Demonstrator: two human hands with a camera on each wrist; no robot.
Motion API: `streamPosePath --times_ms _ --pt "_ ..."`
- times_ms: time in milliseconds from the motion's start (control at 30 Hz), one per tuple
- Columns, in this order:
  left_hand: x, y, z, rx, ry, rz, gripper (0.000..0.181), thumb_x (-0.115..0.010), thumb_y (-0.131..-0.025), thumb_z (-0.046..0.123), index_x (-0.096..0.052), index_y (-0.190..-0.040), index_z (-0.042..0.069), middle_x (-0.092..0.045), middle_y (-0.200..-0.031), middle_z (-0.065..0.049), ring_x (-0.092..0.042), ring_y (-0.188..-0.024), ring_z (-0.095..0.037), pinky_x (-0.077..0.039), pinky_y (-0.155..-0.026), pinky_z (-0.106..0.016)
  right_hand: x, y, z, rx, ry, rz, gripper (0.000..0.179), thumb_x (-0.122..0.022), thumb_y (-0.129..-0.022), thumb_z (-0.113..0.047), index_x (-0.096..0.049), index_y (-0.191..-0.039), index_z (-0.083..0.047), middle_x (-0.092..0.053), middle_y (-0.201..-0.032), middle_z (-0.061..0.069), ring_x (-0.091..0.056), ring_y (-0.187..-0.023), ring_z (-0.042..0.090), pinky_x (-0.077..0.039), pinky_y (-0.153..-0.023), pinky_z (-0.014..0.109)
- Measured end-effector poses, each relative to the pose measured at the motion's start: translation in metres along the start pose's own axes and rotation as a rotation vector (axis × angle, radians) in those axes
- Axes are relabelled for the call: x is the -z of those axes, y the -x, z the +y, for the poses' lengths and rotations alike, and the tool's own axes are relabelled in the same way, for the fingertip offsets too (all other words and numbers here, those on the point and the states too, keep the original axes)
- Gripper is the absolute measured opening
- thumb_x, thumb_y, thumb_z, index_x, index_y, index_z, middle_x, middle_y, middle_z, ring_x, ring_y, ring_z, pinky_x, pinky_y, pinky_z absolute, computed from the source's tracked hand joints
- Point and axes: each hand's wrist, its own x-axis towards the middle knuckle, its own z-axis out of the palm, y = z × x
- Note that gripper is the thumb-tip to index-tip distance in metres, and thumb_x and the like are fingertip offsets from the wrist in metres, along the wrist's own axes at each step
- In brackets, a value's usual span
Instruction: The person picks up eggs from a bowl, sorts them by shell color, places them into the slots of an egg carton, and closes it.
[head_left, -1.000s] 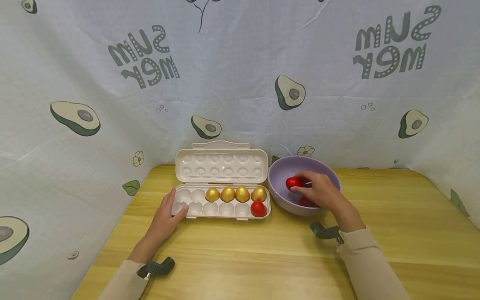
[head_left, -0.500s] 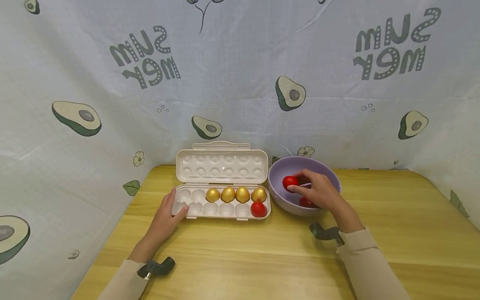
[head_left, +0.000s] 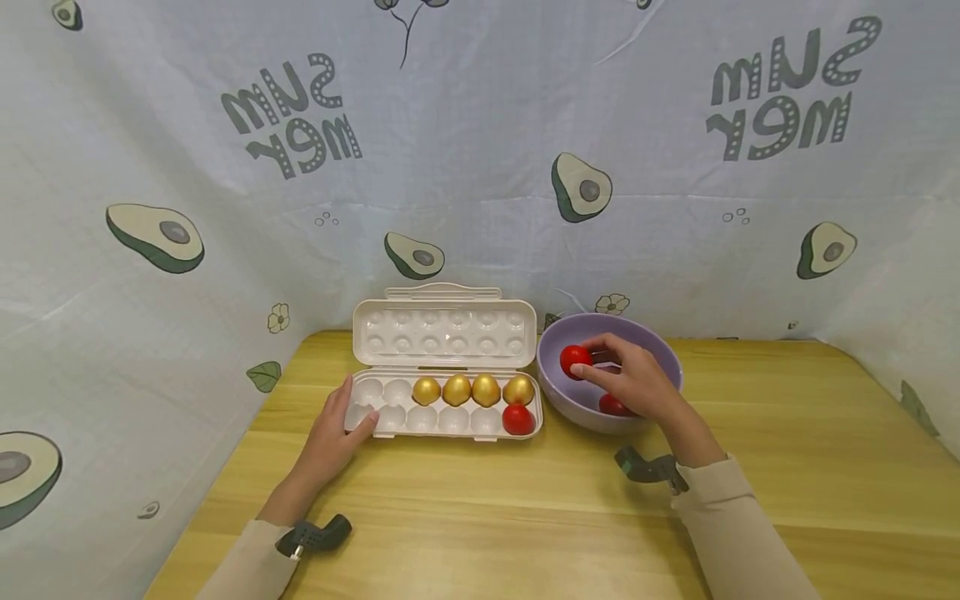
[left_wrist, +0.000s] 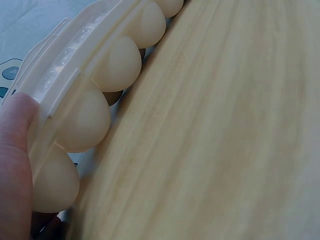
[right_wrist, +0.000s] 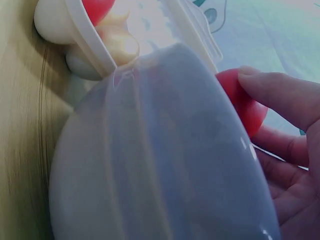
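Observation:
A white egg carton (head_left: 452, 422) lies with its lid raised. Several golden eggs (head_left: 457, 390) sit in its back row, and one red egg (head_left: 517, 420) fills the front-right cup. My left hand (head_left: 330, 435) grips the carton's left end, thumb over the front rim; in the left wrist view the thumb (left_wrist: 16, 150) lies along that rim. My right hand (head_left: 628, 377) pinches another red egg (head_left: 576, 362) between thumb and fingers, over the purple bowl (head_left: 557, 398). Below that hand, a further red egg (head_left: 613, 405) lies in the bowl, partly hidden.
The bowl stands right beside the carton's right end on the wooden table (head_left: 480, 517). Behind both hangs a pale cloth (head_left: 480, 167) printed with avocados. A dark camera mount is strapped to each wrist.
My right hand has lifted the red egg slightly and moved it left within the bowl's outline. The egg below it shows more clearly. My left hand and the carton stay put.

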Motion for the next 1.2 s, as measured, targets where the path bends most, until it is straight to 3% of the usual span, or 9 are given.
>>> streamPosePath --times_ms 267,467,733,1200 --pt "0.0 0.001 -0.001 0.011 0.007 -0.01 0.084 -0.058 -0.094 0.039 -0.014 -0.152 -0.003 -0.025 -0.15 -0.029 -0.028 -0.136 -0.047 -0.024 -0.11 -0.059 -0.004 0.0 -0.009 0.056 -0.079 -0.011 0.045 -0.073 -0.087 -0.02 -0.057 -0.126 -0.004 -0.064 -0.117 0.013 -0.063 -0.104 0.03 -0.049 -0.081 0.014" --pt "0.0 -0.001 -0.001 0.001 0.006 0.002 0.083 -0.058 -0.094 0.038 -0.016 -0.152 -0.004 -0.026 -0.15 -0.029 -0.029 -0.136 -0.048 -0.025 -0.11 -0.059 -0.009 -0.002 -0.01 0.114 -0.043 0.001 0.048 -0.073 -0.088 -0.019 -0.056 -0.131 -0.005 -0.064 -0.118 0.011 -0.064 -0.102 0.027 -0.051 -0.085 0.021" --pt "-0.001 0.0 0.0 0.004 0.004 0.0 0.083 -0.058 -0.094 0.038 -0.016 -0.152 -0.004 -0.026 -0.15 -0.029 -0.029 -0.136 -0.048 -0.024 -0.11 -0.059 -0.016 -0.003 -0.016 0.147 -0.055 0.025 0.039 -0.072 -0.088 -0.018 -0.062 -0.124 -0.009 -0.067 -0.111 0.006 -0.066 -0.099 0.025 -0.053 -0.084 0.024" --pt "0.0 -0.001 -0.001 0.011 0.023 -0.008 0.084 -0.059 -0.094 0.039 -0.014 -0.153 -0.002 -0.025 -0.151 -0.028 -0.028 -0.137 -0.046 -0.023 -0.11 -0.059 -0.032 -0.006 -0.029 0.197 -0.083 0.076 0.039 -0.074 -0.085 -0.01 -0.062 -0.121 -0.003 -0.063 -0.11 0.011 -0.066 -0.097 0.029 -0.055 -0.082 0.029"
